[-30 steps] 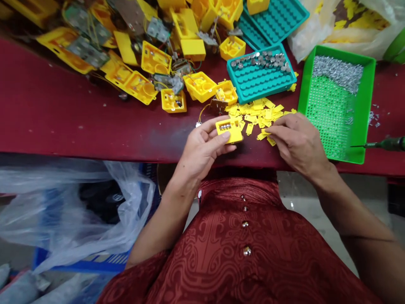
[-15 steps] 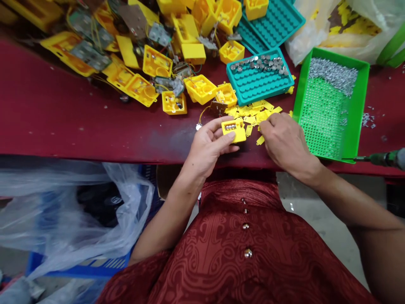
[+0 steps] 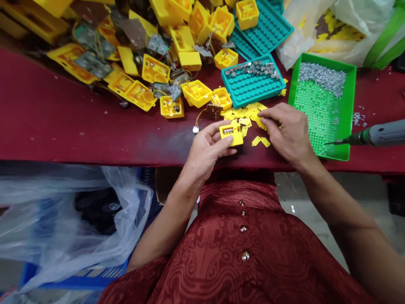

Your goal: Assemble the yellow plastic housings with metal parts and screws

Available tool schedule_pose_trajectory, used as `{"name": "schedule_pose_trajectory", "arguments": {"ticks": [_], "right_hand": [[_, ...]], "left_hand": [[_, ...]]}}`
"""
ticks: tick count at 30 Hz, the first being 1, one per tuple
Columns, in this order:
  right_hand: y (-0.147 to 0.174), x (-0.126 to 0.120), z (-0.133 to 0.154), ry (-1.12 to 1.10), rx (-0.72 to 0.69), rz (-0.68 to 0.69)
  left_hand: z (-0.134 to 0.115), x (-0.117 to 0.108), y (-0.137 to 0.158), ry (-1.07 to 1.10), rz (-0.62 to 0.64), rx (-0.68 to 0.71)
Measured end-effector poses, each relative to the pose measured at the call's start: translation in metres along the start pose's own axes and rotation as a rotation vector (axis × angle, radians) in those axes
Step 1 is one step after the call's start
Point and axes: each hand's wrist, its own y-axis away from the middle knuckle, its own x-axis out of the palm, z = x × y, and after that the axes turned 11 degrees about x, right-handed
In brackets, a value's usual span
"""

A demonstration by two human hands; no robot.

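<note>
My left hand (image 3: 207, 147) is closed around a small yellow plastic case (image 3: 237, 138), its thumb across the front. Inside the case's open slot sits a row of silver button cells (image 3: 228, 131). To the right, my right hand (image 3: 289, 131) reaches over a loose pile of flat yellow covers (image 3: 242, 113). Its thumb and forefinger are bent together in a pinch at the pile's right edge; what lies between the fingertips, if anything, cannot be made out. Two loose covers (image 3: 261, 141) lie on the cloth between my hands.
A teal tray (image 3: 249, 90) of button cells stands behind the pile. On the right, a green basket (image 3: 351, 114) holds many screws, with an electric screwdriver (image 3: 379, 134) reaching over it. Yellow housings (image 3: 198, 93) with wires crowd the back left. Plastic bags (image 3: 291, 46) lie at the back right.
My right hand has shifted up and left over the pile, its fingers lifted a little. Two covers now show uncovered below it. The screwdriver reaches farther over the basket. My left hand keeps the case.
</note>
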Motion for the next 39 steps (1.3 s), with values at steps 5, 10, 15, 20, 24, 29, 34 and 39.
{"name": "schedule_pose_trajectory", "arguments": {"ticks": [5,10,15,20,24,29,34,39], "right_hand": [[0.013,0.004,-0.003,-0.011,-0.033,-0.112],[0.009,-0.014,-0.021,-0.051,0.033,-0.104],[0.010,-0.027,-0.014,-0.331,0.116,0.016],[0.004,-0.011,-0.009,-0.279,0.089,0.035],[0.008,-0.007,-0.012,-0.044,0.015,-0.023],[0.039,-0.018,-0.004,0.093,-0.037,-0.025],[0.051,-0.011,0.001,0.244,-0.046,0.057],[0.036,-0.010,-0.005,0.225,-0.096,0.205]], "left_hand": [[0.000,0.009,0.000,-0.026,0.019,-0.031],[0.000,0.011,-0.001,-0.032,0.015,-0.027],[0.002,0.016,-0.003,-0.021,0.008,-0.060],[0.001,0.020,-0.005,-0.006,0.023,-0.051],[0.001,0.014,-0.004,-0.026,-0.026,-0.028],[0.000,0.004,-0.003,-0.057,-0.025,-0.010],[-0.003,0.003,-0.003,-0.036,-0.022,-0.020],[0.001,0.001,0.000,-0.042,-0.023,-0.015]]}}
